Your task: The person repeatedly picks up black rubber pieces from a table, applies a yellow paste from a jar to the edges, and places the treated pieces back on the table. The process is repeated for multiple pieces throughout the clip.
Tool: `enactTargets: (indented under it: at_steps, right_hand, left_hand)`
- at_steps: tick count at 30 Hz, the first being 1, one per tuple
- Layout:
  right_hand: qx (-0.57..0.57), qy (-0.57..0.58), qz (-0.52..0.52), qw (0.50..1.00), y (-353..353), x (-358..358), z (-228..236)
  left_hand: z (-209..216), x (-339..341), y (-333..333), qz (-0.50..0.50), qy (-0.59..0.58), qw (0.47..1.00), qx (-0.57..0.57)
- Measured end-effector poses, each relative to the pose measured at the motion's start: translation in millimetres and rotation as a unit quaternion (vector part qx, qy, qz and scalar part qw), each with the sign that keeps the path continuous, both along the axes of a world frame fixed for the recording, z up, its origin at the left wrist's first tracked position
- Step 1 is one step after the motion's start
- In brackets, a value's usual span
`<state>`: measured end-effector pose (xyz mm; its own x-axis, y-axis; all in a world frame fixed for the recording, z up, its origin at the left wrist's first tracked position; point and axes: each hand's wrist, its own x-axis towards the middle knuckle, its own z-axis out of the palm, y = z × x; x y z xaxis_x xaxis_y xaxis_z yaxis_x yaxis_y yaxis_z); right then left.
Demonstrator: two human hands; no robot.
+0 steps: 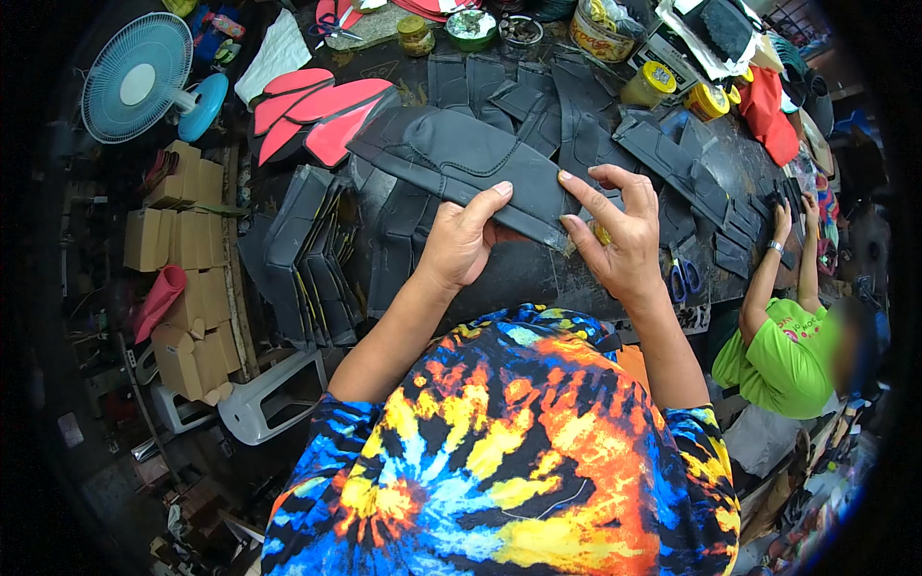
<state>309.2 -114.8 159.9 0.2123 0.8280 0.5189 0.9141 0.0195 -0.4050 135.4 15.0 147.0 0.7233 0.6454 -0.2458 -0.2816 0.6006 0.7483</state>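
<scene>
A black stitched shoe upper, a flat leather-like piece with a curved seam, is held slanting above the workbench. My left hand is closed on its lower edge, thumb on top and fingers underneath. At the right end, my right hand grips the edge with the index fingertip and thumb, its other fingers bent and raised. Beneath and behind lie more black uppers in overlapping piles. Beside my left forearm, a stack of folded black pieces with yellowish edges stands on the bench.
Red-pink cut pieces lie at the back left, near a blue fan. Blue-handled scissors rest right of my right wrist. Yellow-lidded jars stand at the back. A co-worker in green handles black strips at the right.
</scene>
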Motion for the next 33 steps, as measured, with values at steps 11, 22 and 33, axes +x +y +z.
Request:
enactTargets:
  at_steps: [11, 22, 33]
  right_hand:
    - [0.016, 0.045, 0.034, 0.998, 3.5, 0.3, 2.2]
    - [-0.108, 0.031, -0.162, 0.98, -65.8, 45.0, -42.0]
    - [-0.266, -0.06, -0.131, 0.953, -63.0, 56.9, -105.8]
  left_hand:
    - [-0.9, 0.8, 0.0, -0.001, 0.007, 1.0, -0.007]
    - [-13.6, -9.0, 19.8, 0.047, 0.074, 0.995, 0.052]
    - [-23.7, -13.4, 14.4, 0.002, 0.1, 0.993, 0.069]
